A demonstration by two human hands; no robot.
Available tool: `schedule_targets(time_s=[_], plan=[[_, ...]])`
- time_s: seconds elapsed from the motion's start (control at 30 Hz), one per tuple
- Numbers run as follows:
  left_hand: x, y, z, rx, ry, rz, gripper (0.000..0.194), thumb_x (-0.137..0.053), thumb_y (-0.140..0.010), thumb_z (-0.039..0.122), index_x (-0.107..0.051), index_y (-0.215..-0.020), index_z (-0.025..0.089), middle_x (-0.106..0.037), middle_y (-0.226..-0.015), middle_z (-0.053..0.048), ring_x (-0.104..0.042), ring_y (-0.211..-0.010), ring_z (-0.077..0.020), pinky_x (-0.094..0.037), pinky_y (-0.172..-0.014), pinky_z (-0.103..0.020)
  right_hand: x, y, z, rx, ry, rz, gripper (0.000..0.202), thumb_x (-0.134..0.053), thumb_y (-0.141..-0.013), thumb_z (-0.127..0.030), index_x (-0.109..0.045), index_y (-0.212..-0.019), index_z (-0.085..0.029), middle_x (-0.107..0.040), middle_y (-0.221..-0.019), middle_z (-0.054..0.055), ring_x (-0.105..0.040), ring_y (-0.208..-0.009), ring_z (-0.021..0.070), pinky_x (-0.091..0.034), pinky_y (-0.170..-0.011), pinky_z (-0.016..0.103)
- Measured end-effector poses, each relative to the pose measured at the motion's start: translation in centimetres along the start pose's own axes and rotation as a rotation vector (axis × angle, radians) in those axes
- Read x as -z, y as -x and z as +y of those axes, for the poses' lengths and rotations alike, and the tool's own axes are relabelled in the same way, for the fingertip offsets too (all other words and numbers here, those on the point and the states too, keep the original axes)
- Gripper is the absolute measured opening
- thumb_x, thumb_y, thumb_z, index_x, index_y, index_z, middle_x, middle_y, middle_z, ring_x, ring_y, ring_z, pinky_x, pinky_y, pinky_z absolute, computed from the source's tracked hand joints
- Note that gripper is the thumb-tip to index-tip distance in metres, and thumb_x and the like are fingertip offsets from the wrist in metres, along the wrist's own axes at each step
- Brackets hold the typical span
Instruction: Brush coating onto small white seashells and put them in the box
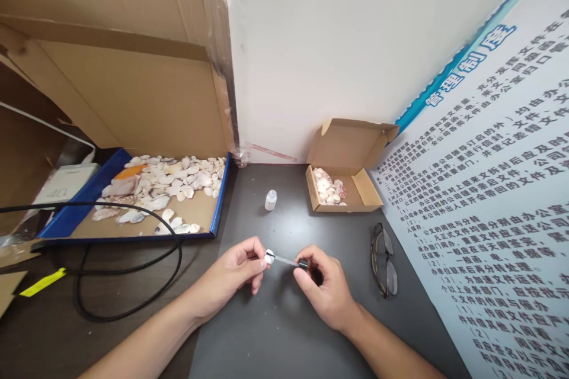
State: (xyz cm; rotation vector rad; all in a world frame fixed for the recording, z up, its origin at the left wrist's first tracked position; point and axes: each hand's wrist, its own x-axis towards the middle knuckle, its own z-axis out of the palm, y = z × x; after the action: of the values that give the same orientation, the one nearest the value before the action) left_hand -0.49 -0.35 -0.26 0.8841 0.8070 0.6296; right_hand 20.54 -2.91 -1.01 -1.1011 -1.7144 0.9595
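Note:
Between thumb and fingertips, my left hand (242, 266) pinches a small white shell (269, 257). My right hand (326, 287) grips a black-capped brush applicator (284, 260) by its cap. The thin pale stem points left, and its dark tip is at the shell, seemingly touching it. Beyond both hands a small clear bottle (270, 200) with a white label stands upright and uncapped on the dark desk mat (258, 337).
On the left, a blue-edged cardboard box (217, 201) holds many shells, with a black cable (178, 260) looped before it. A small open carton (342, 208) with shells stands at back right. Glasses (383, 260) lie by the printed wall poster (502, 189).

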Motion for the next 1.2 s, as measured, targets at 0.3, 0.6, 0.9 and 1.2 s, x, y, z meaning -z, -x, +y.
schedule_targets(time_s=[0.3,0.6,0.9,1.2], plan=[[0.25,0.06,-0.28,0.005,-0.018,-0.008,0.034,-0.061,-0.084,0.042,-0.042,-0.084,0.013,-0.050,-0.075,0.000,-0.043,-0.058,-0.0047,-0.037,-0.059,-0.019,0.01,0.06,0.20,0.010,-0.002,0.003,0.012,-0.055,-0.090,-0.027,-0.056,-0.085,-0.016,-0.042,-0.060,-0.006,-0.039,-0.050,0.0095,-0.031,-0.050,0.018],[0.25,-0.09,-0.35,-0.006,-0.038,-0.009,0.035,-0.061,-0.084,0.043,-0.042,-0.084,0.014,-0.049,-0.072,0.001,-0.044,-0.058,-0.0050,-0.036,-0.059,-0.019,0.03,0.07,0.08,0.009,-0.006,-0.005,0.012,-0.055,-0.090,-0.027,-0.056,-0.085,-0.016,-0.042,-0.060,-0.006,-0.040,-0.050,0.0094,-0.030,-0.050,0.018],[0.20,0.01,-0.36,-0.009,-0.035,-0.007,0.036,-0.062,-0.083,0.043,-0.042,-0.084,0.014,-0.048,-0.074,0.001,-0.043,-0.058,-0.0047,-0.037,-0.058,-0.020,-0.04,0.11,0.01,0.007,-0.010,-0.007,0.012,-0.055,-0.090,-0.027,-0.055,-0.085,-0.016,-0.042,-0.059,-0.006,-0.039,-0.050,0.0095,-0.030,-0.050,0.018],[-0.03,-0.03,-0.13,0.000,-0.012,-0.004,0.036,-0.063,-0.082,0.042,-0.040,-0.082,0.014,-0.049,-0.078,0.000,-0.042,-0.057,-0.0044,-0.040,-0.057,-0.021,-0.10,0.01,0.24,0.001,-0.014,-0.002,0.012,-0.055,-0.090,-0.027,-0.056,-0.084,-0.016,-0.041,-0.059,-0.006,-0.038,-0.050,0.0094,-0.031,-0.049,0.017]])
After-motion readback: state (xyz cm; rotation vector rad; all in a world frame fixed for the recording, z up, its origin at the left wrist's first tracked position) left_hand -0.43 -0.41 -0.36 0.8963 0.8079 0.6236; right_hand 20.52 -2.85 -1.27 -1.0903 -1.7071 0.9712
